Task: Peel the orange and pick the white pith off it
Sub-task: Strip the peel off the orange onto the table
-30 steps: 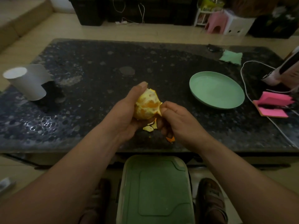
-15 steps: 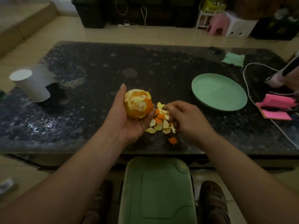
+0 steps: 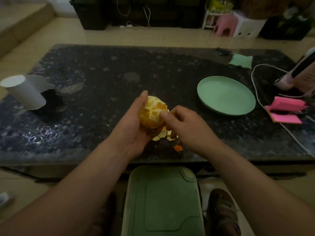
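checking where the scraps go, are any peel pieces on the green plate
No, the peel pieces lie on the dark table, well apart from the green plate, which holds nothing.

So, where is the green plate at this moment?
Head view: the green plate sits on the dark table, right of the orange, left of the pink notepad.

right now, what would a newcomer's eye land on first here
The half-peeled orange stands out, bright in the dim scene. The left hand grips it above the table's near edge while the right hand pinches at its side. Peel bits lie just below it on the dark table, and a green plate sits to the right.
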Available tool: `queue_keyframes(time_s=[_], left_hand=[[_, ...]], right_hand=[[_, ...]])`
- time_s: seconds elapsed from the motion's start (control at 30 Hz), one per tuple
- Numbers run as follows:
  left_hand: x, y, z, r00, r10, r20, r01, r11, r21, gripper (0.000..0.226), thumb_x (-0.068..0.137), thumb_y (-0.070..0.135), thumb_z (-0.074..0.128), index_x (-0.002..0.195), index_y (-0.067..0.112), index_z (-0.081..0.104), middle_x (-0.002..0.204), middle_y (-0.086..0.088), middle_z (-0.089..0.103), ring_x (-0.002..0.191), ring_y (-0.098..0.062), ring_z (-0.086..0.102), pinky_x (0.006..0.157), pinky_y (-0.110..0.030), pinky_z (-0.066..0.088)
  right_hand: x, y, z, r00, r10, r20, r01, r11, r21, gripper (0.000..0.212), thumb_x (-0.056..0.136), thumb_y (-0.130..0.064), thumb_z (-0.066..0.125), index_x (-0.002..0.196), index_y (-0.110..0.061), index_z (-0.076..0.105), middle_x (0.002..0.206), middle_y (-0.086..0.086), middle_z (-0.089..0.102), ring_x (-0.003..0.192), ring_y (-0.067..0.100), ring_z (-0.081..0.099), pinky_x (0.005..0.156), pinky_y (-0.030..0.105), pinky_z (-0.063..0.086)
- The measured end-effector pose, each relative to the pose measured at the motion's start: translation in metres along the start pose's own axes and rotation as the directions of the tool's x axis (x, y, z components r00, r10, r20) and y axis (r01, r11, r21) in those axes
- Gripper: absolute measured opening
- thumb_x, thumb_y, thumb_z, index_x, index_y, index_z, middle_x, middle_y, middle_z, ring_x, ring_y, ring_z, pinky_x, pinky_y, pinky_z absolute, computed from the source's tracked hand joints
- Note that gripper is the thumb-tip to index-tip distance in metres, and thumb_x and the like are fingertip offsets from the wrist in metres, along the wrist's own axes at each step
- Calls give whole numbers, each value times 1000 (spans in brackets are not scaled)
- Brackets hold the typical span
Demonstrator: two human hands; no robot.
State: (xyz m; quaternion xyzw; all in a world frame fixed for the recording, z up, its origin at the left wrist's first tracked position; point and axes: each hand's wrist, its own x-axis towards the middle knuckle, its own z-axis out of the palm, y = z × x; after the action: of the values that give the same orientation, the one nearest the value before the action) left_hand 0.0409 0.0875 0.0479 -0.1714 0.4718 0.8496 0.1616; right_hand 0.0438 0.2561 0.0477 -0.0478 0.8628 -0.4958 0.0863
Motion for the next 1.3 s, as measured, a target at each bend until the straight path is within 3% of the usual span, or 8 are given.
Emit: queue_keyframes(time_s=[0.17,0.4,0.67,0.8,0.93,1.07,1.17,1.3], left_hand=[[0,-2,1,998,62,-15,-60,994,89,48,101,56,63,128,16,71,118,-11,80,102,-23,78,83,-38,61],[1,-6,7,992,124,0,-123,981,147,47,101,51,65,126,12,72,118,-13,80,106,-26,77,104,-47,59],[-1,-4,7,990,139,-6,-137,985,105,40,103,50,63,122,16,72,111,-9,80,98,-21,78,84,-39,62],[-2,0,5,991,131,-8,-130,988,79,37,103,51,64,121,19,72,116,-11,80,104,-24,78,96,-45,61],[-4,2,5,991,129,-23,-128,991,41,25,103,48,65,98,33,84,111,-8,81,104,-24,78,99,-47,61],[-4,2,4,991,133,-10,-132,989,64,38,103,52,63,123,21,72,113,-8,79,104,-23,76,99,-46,60],[-6,1,6,991,136,-12,-135,988,79,43,103,53,62,123,17,72,114,-9,80,104,-23,77,96,-44,61],[-7,1,9,992,124,-1,-124,992,12,51,104,57,58,126,13,71,112,-9,80,99,-21,77,86,-39,62]], right_hand=[[-1,-1,-6,998,-12,56,14,999,-46,37,104,-56,52,100,-22,65,90,0,73,75,14,71,67,40,60],[1,-3,-1,999,-16,-39,13,998,-60,28,98,-43,55,92,-18,65,82,4,69,77,26,68,67,49,57],[1,2,-1,1000,-29,-5,29,999,18,14,101,-22,53,94,-16,64,83,6,67,68,16,60,61,44,50],[-1,4,-3,998,-28,56,21,993,114,29,110,-41,47,99,-18,63,85,-2,69,73,12,65,66,39,55],[-1,5,1,996,-64,69,53,988,144,34,110,-46,47,100,-17,60,88,1,70,75,15,65,69,41,55],[1,3,4,997,-62,42,55,987,153,28,112,-35,46,97,-16,59,88,8,70,72,19,64,66,46,55],[1,1,8,999,-49,-16,51,990,131,24,110,-28,48,94,-13,58,86,18,69,67,19,61,64,52,54],[1,0,8,999,-26,-33,34,960,277,21,109,-16,49,92,-6,57,72,6,62,64,19,52,53,32,44]])
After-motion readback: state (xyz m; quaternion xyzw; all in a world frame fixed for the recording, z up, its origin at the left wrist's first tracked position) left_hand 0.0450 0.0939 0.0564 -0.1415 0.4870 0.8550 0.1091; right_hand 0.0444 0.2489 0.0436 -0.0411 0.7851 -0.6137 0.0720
